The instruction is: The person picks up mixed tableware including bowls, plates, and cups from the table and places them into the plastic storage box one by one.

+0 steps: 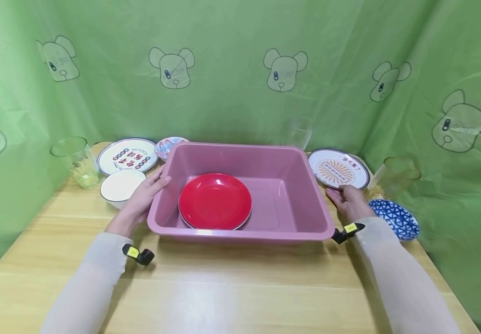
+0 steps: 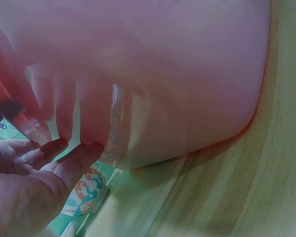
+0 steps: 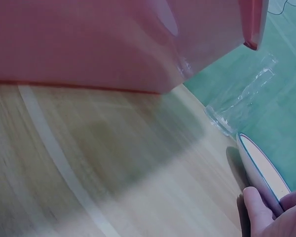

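A pink plastic basin stands on the table, with a red plate inside its left half, lying on a white-edged piece. My left hand grips the basin's left rim; in the left wrist view its fingers meet the outer wall under the rim. At the right, my right hand pinches the near edge of a white plate with an orange sunburst print. The right wrist view shows the thumb under that plate's edge, the rest of the hand cut off by the frame.
Left of the basin are a white bowl, a printed white plate, a small patterned dish and a glass. Behind it stands a clear glass. A yellowish glass and a blue-patterned bowl sit far right. Green curtains surround the table.
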{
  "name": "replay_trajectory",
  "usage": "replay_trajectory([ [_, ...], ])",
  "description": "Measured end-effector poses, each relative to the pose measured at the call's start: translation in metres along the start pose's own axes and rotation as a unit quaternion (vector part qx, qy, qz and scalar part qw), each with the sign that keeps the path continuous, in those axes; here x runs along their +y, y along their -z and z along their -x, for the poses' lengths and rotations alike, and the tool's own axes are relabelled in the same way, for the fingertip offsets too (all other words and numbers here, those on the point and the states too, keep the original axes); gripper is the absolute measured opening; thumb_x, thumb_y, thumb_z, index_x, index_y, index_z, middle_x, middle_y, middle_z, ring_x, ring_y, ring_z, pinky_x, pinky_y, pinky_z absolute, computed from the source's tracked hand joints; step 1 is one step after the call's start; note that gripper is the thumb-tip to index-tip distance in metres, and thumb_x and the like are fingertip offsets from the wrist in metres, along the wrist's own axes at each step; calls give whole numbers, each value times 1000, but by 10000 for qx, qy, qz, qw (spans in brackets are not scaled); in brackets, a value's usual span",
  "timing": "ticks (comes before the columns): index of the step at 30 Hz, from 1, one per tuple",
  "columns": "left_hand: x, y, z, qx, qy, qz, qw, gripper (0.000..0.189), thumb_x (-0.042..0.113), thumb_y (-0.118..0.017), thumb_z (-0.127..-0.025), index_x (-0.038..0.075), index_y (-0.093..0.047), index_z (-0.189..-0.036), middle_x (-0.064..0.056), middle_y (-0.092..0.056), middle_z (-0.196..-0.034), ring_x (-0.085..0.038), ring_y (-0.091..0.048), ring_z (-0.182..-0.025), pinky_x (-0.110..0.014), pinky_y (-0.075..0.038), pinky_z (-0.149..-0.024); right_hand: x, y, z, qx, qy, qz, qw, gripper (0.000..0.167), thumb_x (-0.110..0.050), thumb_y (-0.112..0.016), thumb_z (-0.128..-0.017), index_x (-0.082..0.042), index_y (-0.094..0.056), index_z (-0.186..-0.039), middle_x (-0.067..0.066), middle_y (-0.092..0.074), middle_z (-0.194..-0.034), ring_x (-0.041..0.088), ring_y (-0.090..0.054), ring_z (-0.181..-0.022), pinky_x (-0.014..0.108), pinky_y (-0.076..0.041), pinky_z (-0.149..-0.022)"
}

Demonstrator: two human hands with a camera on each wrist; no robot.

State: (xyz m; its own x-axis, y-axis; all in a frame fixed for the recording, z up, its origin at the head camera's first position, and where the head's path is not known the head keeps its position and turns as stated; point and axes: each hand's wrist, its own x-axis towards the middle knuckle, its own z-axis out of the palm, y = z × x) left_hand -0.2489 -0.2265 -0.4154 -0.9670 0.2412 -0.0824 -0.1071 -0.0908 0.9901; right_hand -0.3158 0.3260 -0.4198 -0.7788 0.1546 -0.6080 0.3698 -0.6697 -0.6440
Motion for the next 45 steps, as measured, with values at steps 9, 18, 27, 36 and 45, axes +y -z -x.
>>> replay_trajectory([
  [9,0,0,-1,26,-6,25,10000,64,33,-50,-103,32,-17,-157,-13,-24,-159,-34,-33,-139,-43,-43,-104,-2,-3,1,386,427,5,9983,62,9,-33,-97,-17,-29,-153,12,-69,-73,24,-73,-77,33,-54,-84],
  [18,0,1,1,88,47,-56,9999,64,34,-50,-103,32,-16,-157,-11,-22,-160,-34,-33,-139,-42,-43,-104,-3,-9,6,825,699,220,9939,64,10,-28,-94,-15,-28,-153,9,-69,-74,24,-72,-81,30,-54,-82],
  [27,-1,0,0,50,-16,-33,10000,64,32,-49,-103,31,-16,-158,-13,-23,-159,-35,-34,-139,-43,-44,-103,-4,-12,13,877,1247,1040,9828,60,9,-34,-92,-4,-31,-150,2,-66,-67,16,-71,-68,25,-56,-76],
  [36,-1,0,0,21,-26,9,10000,63,31,-48,-104,30,-15,-158,-13,-23,-159,-35,-33,-139,-41,-44,-103,-9,-12,19,942,1453,1456,9741,55,6,-37,-94,1,-30,-148,3,-64,-80,15,-71,-68,24,-56,-78],
  [45,-1,0,-1,0,-28,27,10000,63,32,-48,-104,30,-15,-158,-14,-23,-159,-36,-33,-139,-42,-44,-103,-16,-12,29,769,1517,2058,9637,54,0,-37,-99,1,-24,-151,7,-58,-100,12,-70,-70,23,-55,-80],
])
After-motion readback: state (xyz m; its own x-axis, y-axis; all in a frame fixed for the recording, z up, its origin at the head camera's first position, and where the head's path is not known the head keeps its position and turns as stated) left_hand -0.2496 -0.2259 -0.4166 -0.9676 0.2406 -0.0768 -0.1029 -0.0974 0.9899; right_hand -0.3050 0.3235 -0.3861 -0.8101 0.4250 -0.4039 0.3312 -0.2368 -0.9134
